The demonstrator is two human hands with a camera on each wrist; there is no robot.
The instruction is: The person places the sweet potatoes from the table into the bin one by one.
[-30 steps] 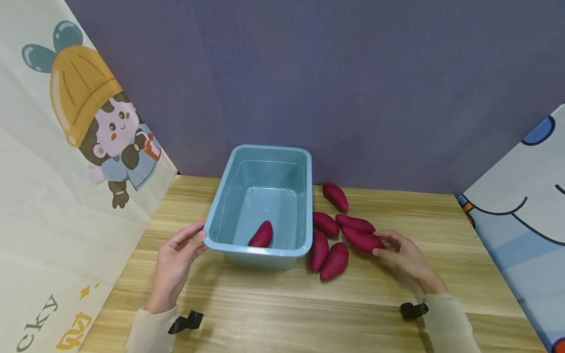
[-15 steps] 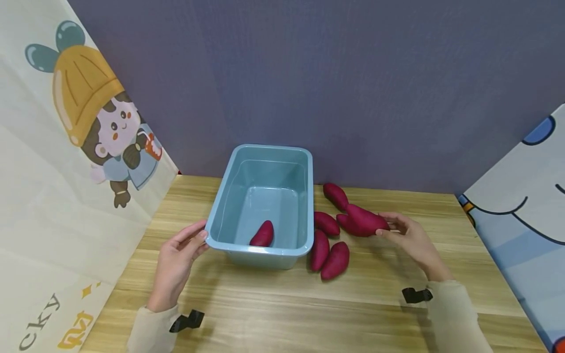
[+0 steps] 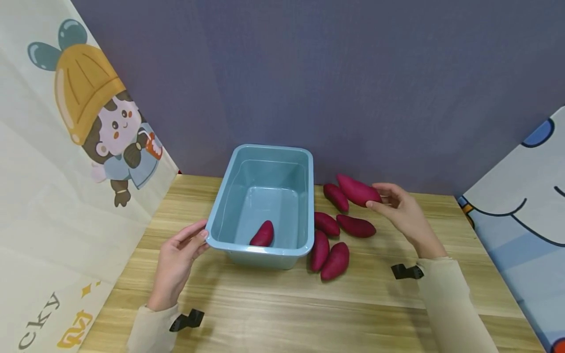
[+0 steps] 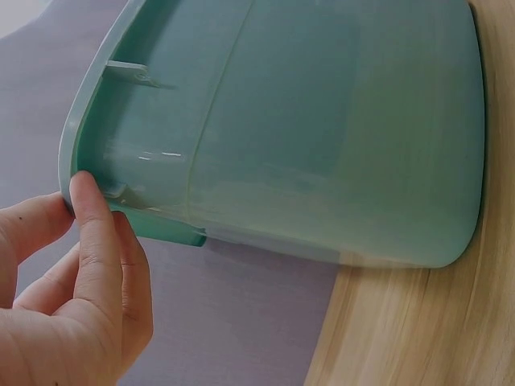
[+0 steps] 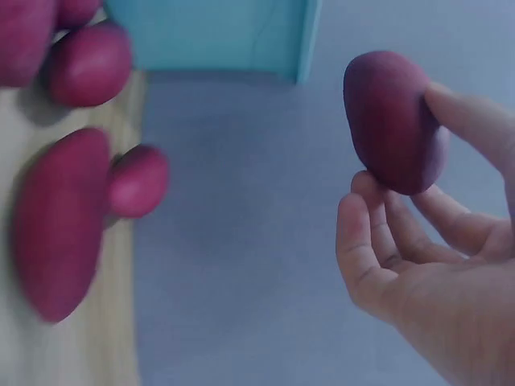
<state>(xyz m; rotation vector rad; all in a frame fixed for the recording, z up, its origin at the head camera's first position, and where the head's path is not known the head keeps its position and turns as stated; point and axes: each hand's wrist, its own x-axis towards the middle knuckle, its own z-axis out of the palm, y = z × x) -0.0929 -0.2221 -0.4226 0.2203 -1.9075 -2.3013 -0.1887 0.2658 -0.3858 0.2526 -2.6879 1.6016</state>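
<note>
My left hand pinches the near left corner of a light blue plastic bin; the left wrist view shows thumb and fingers on the bin's rim. One purple-red sweet potato lies inside, by the near wall. With thumb and fingers my right hand grips another sweet potato at one end, raised above the table, as the right wrist view confirms. Under it and nearer lie loose ones: a far sweet potato, a long sweet potato and several more beside the bin's right wall.
The wooden table ends at a dark purple-grey backdrop behind the bin. A printed cartoon sheet closes off the left side, and another printed sheet stands at the right.
My right hand has lifted its sweet potato off the pile and carried it away from me, toward the backdrop. The left hand and the bin stay in place.
</note>
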